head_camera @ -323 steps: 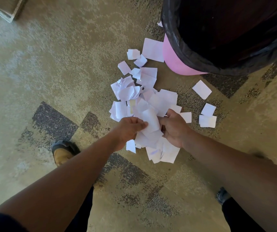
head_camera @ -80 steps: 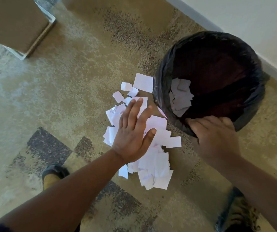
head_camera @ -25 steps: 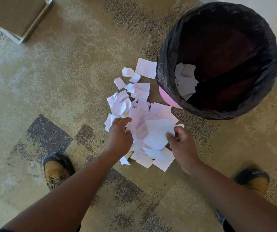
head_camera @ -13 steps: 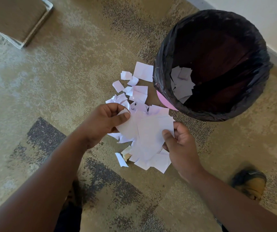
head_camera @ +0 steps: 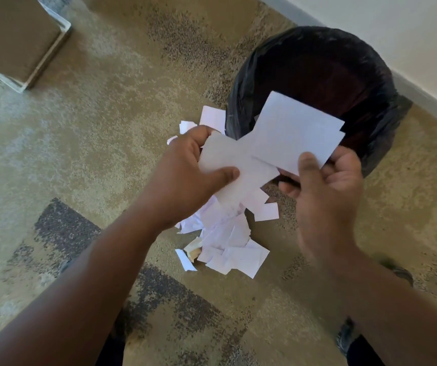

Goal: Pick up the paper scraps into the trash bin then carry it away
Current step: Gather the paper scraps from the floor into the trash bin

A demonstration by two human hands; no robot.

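Bundle held: a sheaf of paper scraps (head_camera: 270, 151) is raised off the floor between both hands, its far sheets overlapping the near rim of the trash bin (head_camera: 317, 64) in this view.
Bearing to target: the bin mouth lies ahead of the fingers and slightly to the right; the bundle's long axis runs from lower left to upper right, pointing into the opening.
Nearer hand: the right hand (head_camera: 325, 186) is just beside the bin's near rim; the left hand (head_camera: 185, 173) stands further off to the left.
Left hand grip: thumb on top, fingers curled beneath, pinching the bundle's left end.
Right hand grip: thumb pressed on the upper face, fingers cupped under the right end; grasping, not released.
Arm pose: both forearms reach forward and converge on the bundle.
Remaining litter: a loose pile (head_camera: 225, 241) lies on the carpet (head_camera: 93, 154) directly below the hands, with a few stray pieces (head_camera: 210, 117) against the bin's left side.
Bin contents: hidden behind the bundle; cannot tell.
Assessment: a short forward carry and release should clear this handful; more handfuls appear necessary before the bin is carried off.
Risk: loose lower sheets may slip out short of the rim.
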